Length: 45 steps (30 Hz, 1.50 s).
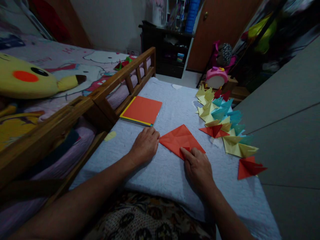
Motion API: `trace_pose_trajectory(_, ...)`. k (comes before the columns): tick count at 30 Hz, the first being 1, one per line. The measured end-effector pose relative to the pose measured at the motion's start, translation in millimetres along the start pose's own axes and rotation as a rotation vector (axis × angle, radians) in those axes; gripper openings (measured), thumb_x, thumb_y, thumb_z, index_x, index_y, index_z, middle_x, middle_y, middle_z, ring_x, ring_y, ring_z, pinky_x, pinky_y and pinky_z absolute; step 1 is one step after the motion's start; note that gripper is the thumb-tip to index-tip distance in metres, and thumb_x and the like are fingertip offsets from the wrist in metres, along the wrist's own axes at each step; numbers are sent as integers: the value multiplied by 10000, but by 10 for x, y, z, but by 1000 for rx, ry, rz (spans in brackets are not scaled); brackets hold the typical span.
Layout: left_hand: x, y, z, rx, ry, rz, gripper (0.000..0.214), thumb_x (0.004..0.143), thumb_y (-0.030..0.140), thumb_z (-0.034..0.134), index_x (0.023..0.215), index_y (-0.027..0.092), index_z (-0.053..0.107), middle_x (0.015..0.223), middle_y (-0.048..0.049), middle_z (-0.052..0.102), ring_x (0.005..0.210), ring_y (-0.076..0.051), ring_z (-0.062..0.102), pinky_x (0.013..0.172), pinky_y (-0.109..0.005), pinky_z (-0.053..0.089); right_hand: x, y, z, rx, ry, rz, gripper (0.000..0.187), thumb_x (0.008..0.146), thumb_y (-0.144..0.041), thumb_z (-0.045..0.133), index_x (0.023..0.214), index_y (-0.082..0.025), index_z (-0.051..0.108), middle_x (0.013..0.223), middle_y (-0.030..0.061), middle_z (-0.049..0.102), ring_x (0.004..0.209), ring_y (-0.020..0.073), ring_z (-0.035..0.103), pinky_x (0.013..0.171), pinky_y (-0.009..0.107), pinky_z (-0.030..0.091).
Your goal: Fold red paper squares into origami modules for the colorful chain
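A creased orange paper square [180, 138] lies like a diamond on the pale blue mat [165, 170]. My left hand [145, 145] rests knuckles-up at its left corner, fingers curled and pressing the paper's tip. My right hand [197, 166] lies on the near corner, fingers together, folding a small flap of the paper down under the fingertips. A stack of square coloured paper sheets [141, 110], orange on top, sits just beyond my left hand.
A row of folded paper pieces [225, 123] in yellow, teal and red runs along the mat's right side beside a grey wall. A wooden bed rail [105, 93] and a yellow plush toy [30, 78] are at left. A dark shelf and door stand at the back.
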<state>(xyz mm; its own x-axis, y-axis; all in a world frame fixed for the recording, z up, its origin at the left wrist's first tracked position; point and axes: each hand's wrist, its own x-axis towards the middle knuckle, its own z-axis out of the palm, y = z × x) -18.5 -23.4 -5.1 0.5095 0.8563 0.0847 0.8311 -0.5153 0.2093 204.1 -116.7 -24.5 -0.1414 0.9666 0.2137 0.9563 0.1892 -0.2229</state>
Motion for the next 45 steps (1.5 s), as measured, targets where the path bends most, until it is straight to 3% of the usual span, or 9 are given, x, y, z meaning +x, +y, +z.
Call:
trace_pose_trajectory(6, 0, 10, -13, 35, -3, 4, 146, 968, 165, 465, 943, 170, 608, 1029, -109, 594, 988, -267, 513, 903, -411, 452, 0, -3, -1, -14, -8, -5, 406, 885, -111, 525, 1228, -223, 711, 848, 63, 583, 791, 215, 492, 708, 327, 321)
trace_pose_trajectory(10, -73, 103, -45, 121, 44, -10, 192, 986, 157, 442, 1044, 163, 625, 1105, -130, 626, 1039, -298, 531, 889, -440, 458, -2, -8, -6, -18, -7, -12, 403, 891, -113, 517, 1231, -216, 708, 862, 70, 589, 809, 223, 505, 719, 336, 330)
trace_pose_trajectory(12, -147, 189, -51, 127, 93, 70, 252, 993, 142, 431, 1157, 184, 617, 1273, -129, 614, 1178, -309, 502, 941, -444, 442, -3, -9, -10, -14, -12, -7, 404, 892, -114, 520, 1235, -221, 703, 873, 69, 592, 814, 222, 508, 724, 335, 335)
trace_pose_trajectory(15, -267, 323, -15, 72, 90, 353, 319, 1021, 179, 417, 1302, 195, 569, 1412, -93, 579, 1272, -291, 478, 998, -431, 424, -4, -9, -16, -1, -22, -11, 401, 894, -118, 525, 1245, -220, 693, 885, 67, 595, 823, 220, 514, 730, 334, 341)
trace_pose_trajectory(18, -351, 406, 58, 17, 57, 498, 362, 1047, 265, 414, 1374, 154, 522, 1400, -98, 603, 1270, -261, 517, 1013, -394, 429, 1, -5, -19, 1, -25, -17, 391, 905, -128, 523, 1247, -219, 689, 880, 64, 594, 829, 221, 520, 725, 332, 340)
trace_pose_trajectory(27, -446, 369, 94, 23, -156, 372, 577, 1017, 479, 471, 1492, 160, 395, 1568, -144, 437, 1462, -269, 386, 1150, -417, 339, 3, -1, -19, -8, -18, -34, 399, 897, -112, 518, 1244, -208, 690, 868, 66, 600, 823, 222, 524, 727, 332, 345)
trace_pose_trajectory(33, -491, 318, 96, 33, -168, 284, 658, 994, 536, 493, 1523, 167, 360, 1597, -148, 386, 1474, -284, 371, 1159, -453, 328, -3, 16, -7, -19, -16, -44, 408, 896, -112, 515, 1252, -211, 689, 872, 67, 606, 821, 222, 529, 728, 336, 347)
trace_pose_trajectory(45, -495, 230, 75, 11, -170, 266, 692, 980, 564, 507, 1529, 190, 312, 1614, -129, 364, 1481, -262, 358, 1189, -421, 270, 1, 16, -8, -22, -10, -58, 404, 894, -109, 519, 1251, -174, 697, 869, 79, 601, 819, 233, 535, 732, 347, 355)
